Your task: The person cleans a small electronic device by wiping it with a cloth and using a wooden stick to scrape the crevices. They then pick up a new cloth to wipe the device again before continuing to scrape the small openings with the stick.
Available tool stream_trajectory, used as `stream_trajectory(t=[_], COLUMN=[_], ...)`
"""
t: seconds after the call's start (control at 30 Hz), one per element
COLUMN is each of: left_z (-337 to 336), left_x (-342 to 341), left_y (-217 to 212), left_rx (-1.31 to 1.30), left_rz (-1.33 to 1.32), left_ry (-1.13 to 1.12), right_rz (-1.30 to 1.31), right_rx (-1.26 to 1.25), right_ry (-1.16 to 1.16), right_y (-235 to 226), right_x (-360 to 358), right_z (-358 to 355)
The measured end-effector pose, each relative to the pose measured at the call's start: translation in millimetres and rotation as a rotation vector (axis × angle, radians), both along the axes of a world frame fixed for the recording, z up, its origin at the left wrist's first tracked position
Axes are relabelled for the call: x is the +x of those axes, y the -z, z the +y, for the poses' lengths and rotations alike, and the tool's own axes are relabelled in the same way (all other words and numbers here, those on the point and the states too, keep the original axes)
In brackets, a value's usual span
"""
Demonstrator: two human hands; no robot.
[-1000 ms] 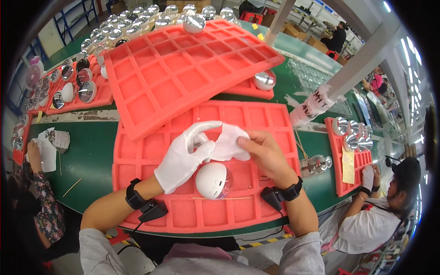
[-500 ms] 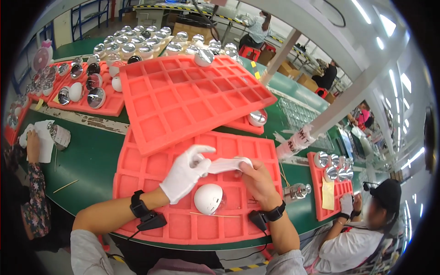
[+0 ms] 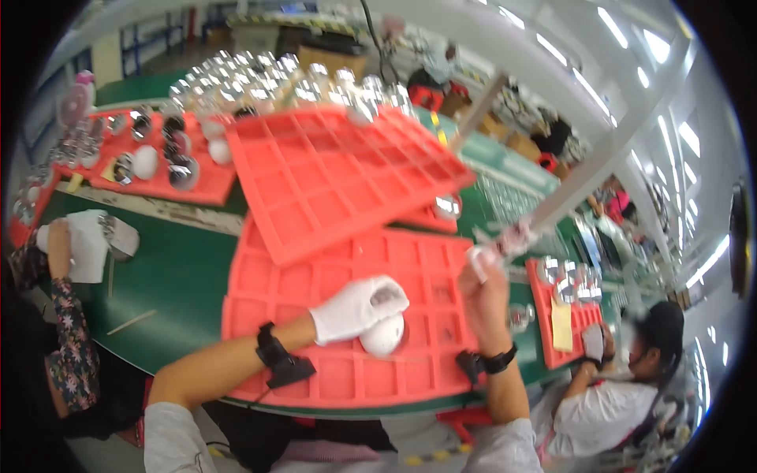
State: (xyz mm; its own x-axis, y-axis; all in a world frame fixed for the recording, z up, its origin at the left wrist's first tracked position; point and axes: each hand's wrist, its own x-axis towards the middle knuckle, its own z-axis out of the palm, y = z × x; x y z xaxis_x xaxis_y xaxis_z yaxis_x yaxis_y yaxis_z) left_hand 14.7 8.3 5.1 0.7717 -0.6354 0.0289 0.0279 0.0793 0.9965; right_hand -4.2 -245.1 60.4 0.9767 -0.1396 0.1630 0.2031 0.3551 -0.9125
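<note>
gloved left hand (image 3: 359, 307) on white dome (image 3: 384, 337)

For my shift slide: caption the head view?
Gloved left hand rests on a white dome in a red tray; bare right hand lifted.

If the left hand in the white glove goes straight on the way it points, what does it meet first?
Probably the bare right hand: the gloved left hand, resting on the white rounded shell, points right across the orange compartment tray. Depth is unclear.

Dome (image 3: 384, 337) in front tray (image 3: 347, 378); tilted tray (image 3: 331, 177) behind
</note>
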Motion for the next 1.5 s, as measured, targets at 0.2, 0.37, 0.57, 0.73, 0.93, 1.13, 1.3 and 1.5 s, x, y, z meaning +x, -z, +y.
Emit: stream_trajectory(t=[0.2, 0.37, 0.57, 0.73, 0.93, 1.13, 1.3, 1.5], left_z=[14, 12, 14, 14, 11, 10, 6, 3], left_x=[4, 15, 10, 0, 2, 2, 1, -3], left_y=[-38, -38, -11, -9, -11, -9, -10, -10], left_rx=[0.421, 0.553, 0.322, 0.239, 0.235, 0.208, 0.247, 0.282], left_rz=[-0.77, -0.815, -0.856, -0.685, -0.58, -0.552, -0.549, -0.487], left_ry=[0.252, 0.412, 0.307, 0.253, 0.298, 0.311, 0.293, 0.288], right_rz=[0.09, -0.092, 0.133, 0.06, 0.135, -0.004, -0.292, -0.278], right_rx=[-1.052, -1.583, -1.746, -1.601, -1.747, -1.523, -1.316, -1.315], right_ry=[0.783, 0.661, 0.454, 0.531, 0.436, 0.495, 0.153, 0.049], right_y=[-30, -9, -11, -8, -16, -8, 32, 34], right_x=[-88, -121, -126, -125, -129, -144, -149, -132], right_z=[-102, -134, -129, -122, -115, -46, 54, 85])
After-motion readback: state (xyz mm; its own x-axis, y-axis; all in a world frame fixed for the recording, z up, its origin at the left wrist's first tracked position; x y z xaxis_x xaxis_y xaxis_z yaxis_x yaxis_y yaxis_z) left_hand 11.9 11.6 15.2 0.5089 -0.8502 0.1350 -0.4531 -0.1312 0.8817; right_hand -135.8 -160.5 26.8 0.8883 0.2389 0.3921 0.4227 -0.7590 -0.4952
